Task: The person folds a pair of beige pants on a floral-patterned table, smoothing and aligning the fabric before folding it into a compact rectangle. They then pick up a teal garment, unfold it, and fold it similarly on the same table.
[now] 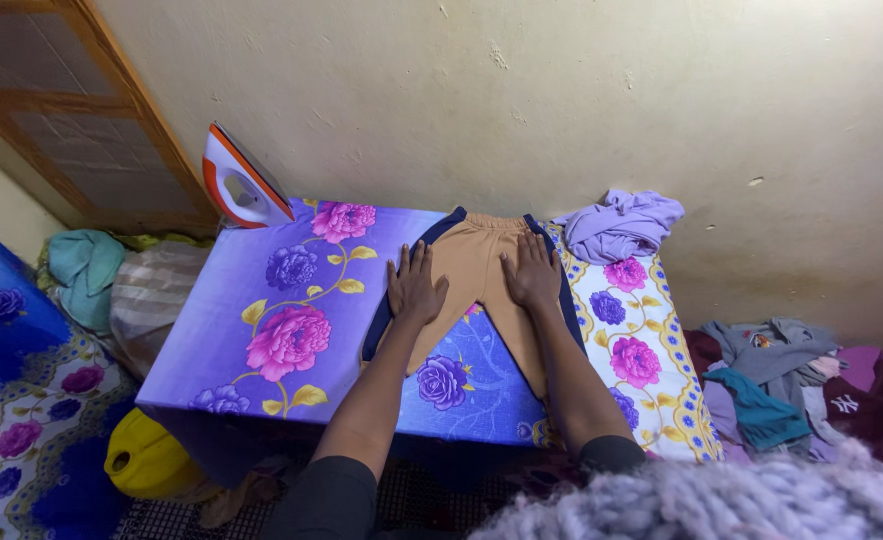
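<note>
While both palms lie flat on the tan trousers [481, 275], the step in hand looks like smoothing the cloth before pressing it. The trousers are spread on a table draped in a purple floral sheet [281, 330], waistband toward the far wall, legs splayed toward the near edge, with dark stripes down the outer seams. The left hand [414, 285] rests on the left leg, fingers spread and pointing away, holding nothing; the right hand [532, 272] rests on the right leg in the same way, fingers slightly fanned, likewise empty. Both forearms reach straight out from the near edge, roughly parallel, wrists low and elbows close to the table's near side, dark sleeves pushed back. An orange and white iron [244, 180] stands upright on its heel at the far left corner, well apart from either hand. A crumpled lilac garment [621, 225] lies at the far right, just beside the waistband. Judging from this, pressing would call for the left hand to reach far left for the iron while the right holds the cloth taut.
</note>
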